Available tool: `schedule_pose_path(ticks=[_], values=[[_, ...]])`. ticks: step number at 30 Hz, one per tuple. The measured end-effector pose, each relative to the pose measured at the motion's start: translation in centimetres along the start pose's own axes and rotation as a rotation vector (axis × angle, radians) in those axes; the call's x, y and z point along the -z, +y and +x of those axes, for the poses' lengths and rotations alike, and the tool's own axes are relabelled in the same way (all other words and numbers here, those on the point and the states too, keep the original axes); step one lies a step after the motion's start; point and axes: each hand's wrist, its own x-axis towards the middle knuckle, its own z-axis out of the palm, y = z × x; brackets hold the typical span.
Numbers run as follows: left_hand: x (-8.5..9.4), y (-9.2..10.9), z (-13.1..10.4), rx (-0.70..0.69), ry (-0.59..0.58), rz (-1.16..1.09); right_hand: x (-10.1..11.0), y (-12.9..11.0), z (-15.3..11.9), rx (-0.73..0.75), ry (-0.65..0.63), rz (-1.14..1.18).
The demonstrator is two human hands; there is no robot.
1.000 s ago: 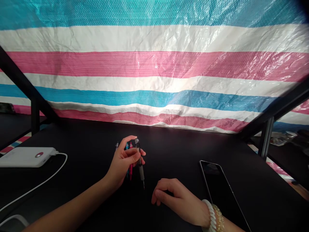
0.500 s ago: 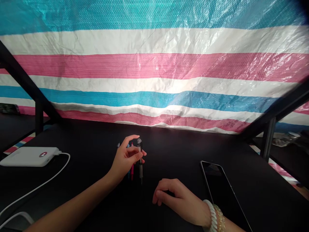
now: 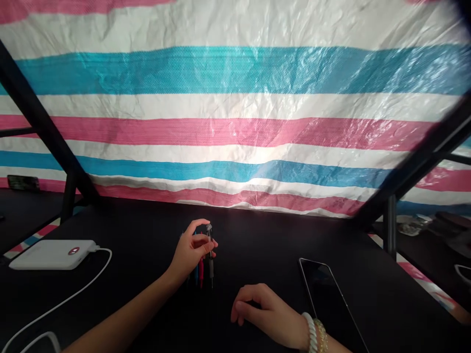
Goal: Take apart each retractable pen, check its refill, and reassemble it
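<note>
My left hand (image 3: 192, 250) is closed on a clear-barrelled pen (image 3: 211, 264) with a grey grip, held between thumb and fingers. Its tip points down toward me, and the index finger rests at the pen's top end. Just left of it are a pink-red pen (image 3: 201, 274) and a blue pen (image 3: 196, 276), both partly covered by the hand. My right hand (image 3: 267, 314) rests on the black table with its fingers loosely curled and nothing visible in them. A white twisted bracelet and a gold-coloured one circle that wrist.
A dark-screened phone (image 3: 327, 294) lies right of my right hand. On the left is a white power bank (image 3: 55, 255) with a white cable (image 3: 91, 279). Black frame bars slope up on both sides, and a striped plastic sheet (image 3: 235, 132) hangs behind the black table (image 3: 272, 250).
The view has tilted up, so things sit lower in the picture. My left hand still holds the pen, now closer beside the other pens. My right hand keeps its curled pose.
</note>
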Motion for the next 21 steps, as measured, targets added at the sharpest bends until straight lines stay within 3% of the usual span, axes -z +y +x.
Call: schedule_pose_path(ticks=[3,6,8,16,21], values=[[0.3,-0.1,0.2,-0.033,-0.001,0.092,0.1,0.1,0.1,0.004,-0.004,0.013],[0.7,-0.5,0.7,-0.204,0.032,0.442,0.2,0.0,0.2,0.007,-0.024,0.026],[1.0,-1.0,1.1,-0.246,0.048,0.548,0.2,0.0,0.2,0.014,-0.039,0.038],[2.0,-2.9,2.4,-0.311,0.177,0.828,0.6,0.3,0.4,0.045,-0.077,0.046],[2.9,-2.9,3.0,-0.351,0.267,0.892,0.6,0.5,0.7,0.058,-0.087,0.040]])
